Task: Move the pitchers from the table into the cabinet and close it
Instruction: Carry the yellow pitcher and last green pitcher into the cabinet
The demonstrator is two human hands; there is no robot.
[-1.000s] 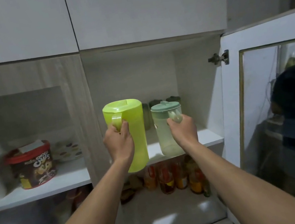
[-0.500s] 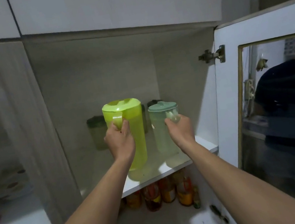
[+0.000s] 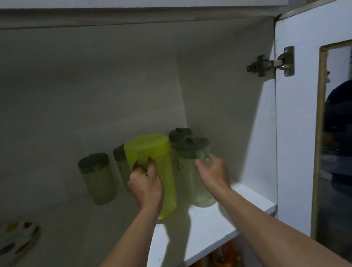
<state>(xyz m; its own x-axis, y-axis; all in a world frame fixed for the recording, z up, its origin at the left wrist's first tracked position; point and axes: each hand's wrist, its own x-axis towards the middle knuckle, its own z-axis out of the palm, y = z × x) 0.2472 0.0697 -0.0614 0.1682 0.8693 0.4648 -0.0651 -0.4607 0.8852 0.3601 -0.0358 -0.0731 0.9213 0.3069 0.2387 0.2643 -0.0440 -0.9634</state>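
Inside the open cabinet, a bright lime-green pitcher [image 3: 160, 171] stands upright on the white shelf [image 3: 212, 225], and my left hand [image 3: 146, 183] is wrapped around its handle. To its right stands a pale translucent pitcher [image 3: 193, 177] with a grey-green lid, its base on the shelf. My right hand [image 3: 214, 172] grips that one by the handle. The cabinet door [image 3: 309, 123] hangs open at the right on a metal hinge [image 3: 271, 64].
Three more lidded pale pitchers stand at the back: one at the left [image 3: 98, 177], one [image 3: 121, 164] half hidden behind the green pitcher, one [image 3: 180, 135] in the corner. A patterned plate [image 3: 12, 239] lies at the left. Bottles [image 3: 221, 264] stand on the shelf below.
Both hands have pushed deeper into the cabinet and lowered the two pitchers onto the shelf. My view has moved closer and turned right, so the left compartment is out of sight.
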